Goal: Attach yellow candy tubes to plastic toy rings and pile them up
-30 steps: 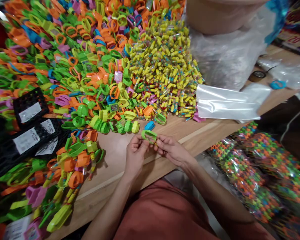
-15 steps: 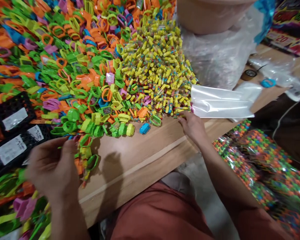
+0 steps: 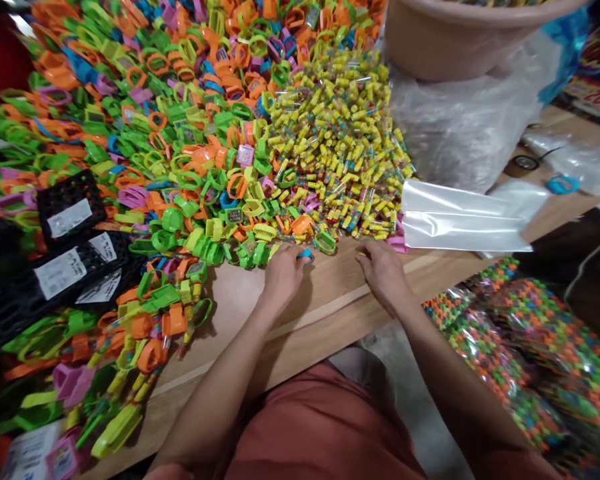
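Note:
My left hand [image 3: 283, 275] is at the near edge of the pile, its fingers closed on a blue toy watch [image 3: 305, 255]. To its right, my right hand [image 3: 383, 272] is closed in a pinch, with a bit of a small yellow-capped tube [image 3: 361, 253] showing at the fingertips. Between the hands lies a green toy watch [image 3: 325, 243]. Behind them rises a heap of small clear tubes with yellow caps [image 3: 330, 140], coloured bits inside. A pink toy watch [image 3: 399, 241] rests just past my right hand, beside a white plastic bag [image 3: 460, 220].
Toy watches [image 3: 180, 120] in many colours cover the back left. Black mesh trays with labels [image 3: 70, 210] lie at the left. A pink tub [image 3: 460, 47] stands on a clear bag [image 3: 445, 127] at the back right. Filled bags [image 3: 530, 333] lie below the table edge [image 3: 330, 320].
My left hand has moved right from the left side of the table to the blue toy watch and taken hold of it. My right hand stays nearly in place. The view has shifted left.

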`<action>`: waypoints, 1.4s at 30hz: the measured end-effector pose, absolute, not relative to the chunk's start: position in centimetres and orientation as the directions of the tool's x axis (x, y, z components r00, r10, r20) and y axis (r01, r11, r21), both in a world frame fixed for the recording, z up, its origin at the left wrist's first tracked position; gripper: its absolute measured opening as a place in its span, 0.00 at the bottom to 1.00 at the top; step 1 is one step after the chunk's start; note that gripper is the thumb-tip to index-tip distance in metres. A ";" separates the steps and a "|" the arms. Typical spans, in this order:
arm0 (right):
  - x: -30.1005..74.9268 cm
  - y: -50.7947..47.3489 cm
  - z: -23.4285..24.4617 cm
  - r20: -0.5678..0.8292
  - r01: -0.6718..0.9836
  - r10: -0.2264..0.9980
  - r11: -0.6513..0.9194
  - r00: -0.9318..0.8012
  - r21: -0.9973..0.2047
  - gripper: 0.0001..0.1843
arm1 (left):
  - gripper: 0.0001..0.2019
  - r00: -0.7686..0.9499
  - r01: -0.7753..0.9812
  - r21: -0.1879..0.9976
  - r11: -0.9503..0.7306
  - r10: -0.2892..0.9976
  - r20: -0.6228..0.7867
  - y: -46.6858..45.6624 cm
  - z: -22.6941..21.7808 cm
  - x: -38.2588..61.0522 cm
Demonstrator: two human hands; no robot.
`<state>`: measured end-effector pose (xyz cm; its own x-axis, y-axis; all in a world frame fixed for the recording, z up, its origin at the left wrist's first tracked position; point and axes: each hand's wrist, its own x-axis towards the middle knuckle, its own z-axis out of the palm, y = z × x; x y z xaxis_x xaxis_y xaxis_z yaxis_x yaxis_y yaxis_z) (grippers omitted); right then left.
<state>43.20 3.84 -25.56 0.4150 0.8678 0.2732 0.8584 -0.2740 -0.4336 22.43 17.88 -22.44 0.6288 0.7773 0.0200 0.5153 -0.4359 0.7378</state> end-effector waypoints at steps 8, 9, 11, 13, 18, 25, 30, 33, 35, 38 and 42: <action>37.1 3.8 -24.2 0.174 0.506 0.906 -0.051 0.387 -0.861 0.17 | 0.23 0.532 -0.200 0.848 0.491 0.781 -0.327 15.2 -22.0 19.7; 36.1 3.7 -23.8 0.111 0.393 0.928 -0.041 0.356 -0.918 0.17 | 0.26 0.543 -0.247 0.800 0.547 0.762 -0.353 14.8 -21.6 19.5; 34.5 3.7 -23.1 0.002 0.165 0.961 -0.045 0.275 -0.985 0.18 | 0.28 0.556 -0.290 0.745 0.602 0.739 -0.381 14.3 -21.0 19.2; 33.4 3.7 -22.6 -0.074 -0.013 0.972 -0.073 0.224 -0.997 0.21 | 0.27 0.564 -0.300 0.730 0.614 0.731 -0.384 13.9 -20.8 19.1; 32.6 3.5 -22.2 -0.182 -0.287 0.954 -0.109 0.238 -0.952 0.27 | 0.24 0.587 -0.273 0.767 0.581 0.732 -0.346 13.3 -21.1 18.8; 32.4 3.3 -21.3 -0.244 -0.512 0.951 -0.117 0.189 -0.851 0.25 | 0.23 0.597 -0.277 0.833 0.480 0.765 -0.243 12.8 -20.6 18.5; 32.5 3.4 -21.1 -0.260 -0.485 0.951 -0.149 0.169 -0.862 0.27 | 0.20 0.603 -0.255 0.881 0.398 0.778 -0.177 12.7 -20.5 18.2; 32.6 3.6 -21.6 -0.261 -0.452 0.953 -0.166 0.155 -0.877 0.26 | 0.17 0.594 -0.205 0.935 0.290 0.796 -0.117 12.5 -20.6 18.2; 32.4 3.7 -21.9 -0.245 -0.442 0.956 -0.152 0.160 -0.884 0.28 | 0.15 0.583 -0.149 0.962 0.230 0.806 -0.102 12.4 -20.6 18.4; 32.0 3.8 -22.0 -0.199 -0.391 0.968 -0.127 0.150 -0.912 0.28 | 0.13 0.566 -0.095 0.978 0.186 0.818 -0.101 12.2 -20.3 18.6; 33.7 3.5 -21.9 -0.095 -0.143 0.978 -0.068 0.188 -0.987 0.22 | 0.14 0.491 0.014 0.994 0.111 0.865 -0.103 13.4 -18.5 16.5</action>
<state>33.65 3.51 -21.91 0.1880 0.9776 -0.0946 -0.1425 -0.0682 -0.9874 16.48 13.37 -18.52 0.4909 0.8651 -0.1032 0.0139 0.1106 0.9938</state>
